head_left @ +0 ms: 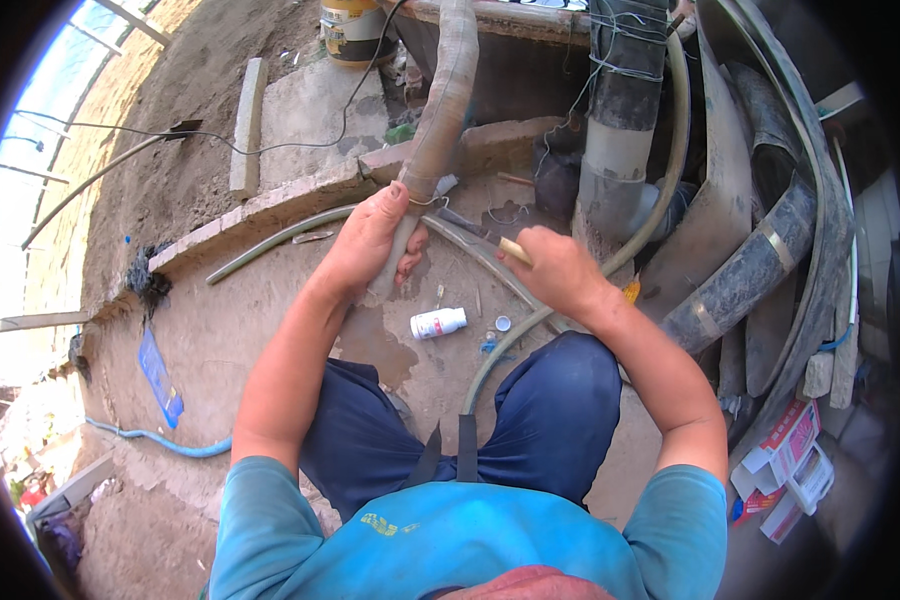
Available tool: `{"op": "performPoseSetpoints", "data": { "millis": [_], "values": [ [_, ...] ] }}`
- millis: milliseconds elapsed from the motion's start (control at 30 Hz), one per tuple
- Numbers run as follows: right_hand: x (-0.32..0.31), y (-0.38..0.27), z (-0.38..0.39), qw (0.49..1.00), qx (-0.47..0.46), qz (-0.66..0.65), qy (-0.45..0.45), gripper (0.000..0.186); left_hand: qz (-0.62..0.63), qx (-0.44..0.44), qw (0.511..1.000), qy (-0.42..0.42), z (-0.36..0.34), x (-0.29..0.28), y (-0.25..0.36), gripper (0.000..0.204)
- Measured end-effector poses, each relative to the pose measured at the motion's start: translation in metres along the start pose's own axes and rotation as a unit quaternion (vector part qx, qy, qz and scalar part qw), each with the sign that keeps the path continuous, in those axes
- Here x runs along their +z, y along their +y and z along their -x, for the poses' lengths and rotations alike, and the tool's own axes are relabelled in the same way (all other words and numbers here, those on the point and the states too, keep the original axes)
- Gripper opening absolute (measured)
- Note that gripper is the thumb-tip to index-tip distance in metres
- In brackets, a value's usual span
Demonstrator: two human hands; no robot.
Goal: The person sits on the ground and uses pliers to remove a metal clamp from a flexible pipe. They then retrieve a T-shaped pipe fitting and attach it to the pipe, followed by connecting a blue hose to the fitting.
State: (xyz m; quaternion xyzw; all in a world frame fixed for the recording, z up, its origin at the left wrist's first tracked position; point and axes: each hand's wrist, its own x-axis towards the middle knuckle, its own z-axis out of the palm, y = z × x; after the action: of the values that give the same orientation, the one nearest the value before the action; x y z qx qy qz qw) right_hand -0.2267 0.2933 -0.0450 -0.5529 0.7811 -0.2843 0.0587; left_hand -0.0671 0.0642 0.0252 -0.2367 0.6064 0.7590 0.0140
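Note:
My left hand is wrapped around a thick brownish hose that hangs down from the top of the view. A thin wire loop circles the hose just above my fingers. My right hand grips a tool with a pale handle. Its dark metal end points left at the wire, but whether they touch is hard to tell. On the ground below lies a white bottle on its side, with a small white cap beside it. Under the tool runs a greenish hose.
A low brick edge crosses behind my hands. At right stand a wire-bound black pipe and a large dark pipe. A yellow-and-black bucket stands at the back. Crumpled packaging lies at lower right, a blue hose at left.

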Motion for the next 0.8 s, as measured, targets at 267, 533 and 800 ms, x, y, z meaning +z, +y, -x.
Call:
{"op": "performPoseSetpoints", "data": {
  "millis": [267,533,800],
  "values": [
    [-0.001,0.030,-0.039,0.991,-0.010,0.110,0.081,0.019,0.108,-0.049,0.992,-0.040,0.004,-0.006,-0.004,0.067],
    [-0.005,0.003,-0.025,0.889,0.266,-0.281,-0.245,0.039,-0.044,0.045,0.998,0.000,-0.006,-0.015,-0.018,0.056],
    [-0.014,-0.017,-0.049,0.691,0.396,-0.602,-0.054,0.040,-0.190,0.062,0.978,0.058,-0.019,-0.006,-0.029,0.058]
  ]
}}
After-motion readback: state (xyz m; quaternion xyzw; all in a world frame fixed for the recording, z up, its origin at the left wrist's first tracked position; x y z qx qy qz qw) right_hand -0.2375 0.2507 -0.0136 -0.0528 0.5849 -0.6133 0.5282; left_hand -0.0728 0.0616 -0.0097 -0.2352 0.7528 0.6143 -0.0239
